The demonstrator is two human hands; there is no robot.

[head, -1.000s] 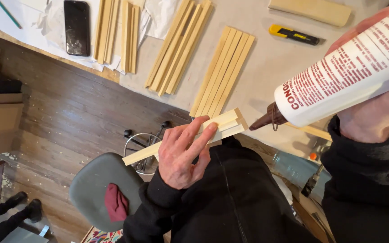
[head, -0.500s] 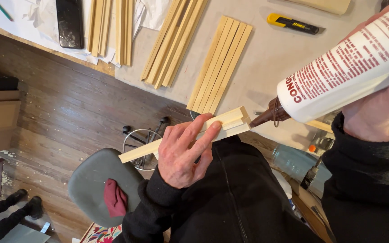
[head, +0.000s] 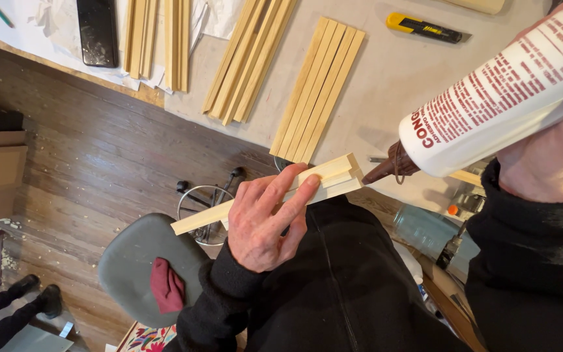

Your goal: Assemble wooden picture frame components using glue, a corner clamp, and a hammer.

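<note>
Head view, looking down over the lap. Tabletop (head: 386, 85), pale grey, fills the upper frame; dark wood floor (head: 92, 163) lies below its edge at left. A grey chair seat (head: 135, 261) sits lower left with a red cloth (head: 165, 285) on it.

Glue bottle (head: 496, 98), white with red print and a brown nozzle, is held tilted in the right hand (head: 558, 160), which is wrapped around its body; nozzle tip sits just beside the end of the wood strip bundle (head: 307, 186), whether touching I cannot tell. Left hand (head: 265, 225) grips that bundle from below, fingers curled over its top face, holding it above the lap, near the tabletop edge.

On the tabletop: a row of loose strips (head: 317, 91) lying side by side, a second group (head: 249, 58) to their left, more strips (head: 158, 39) on white paper. A black phone (head: 98, 31) lies upper left. A yellow utility knife (head: 423, 27) lies top centre-right.
</note>
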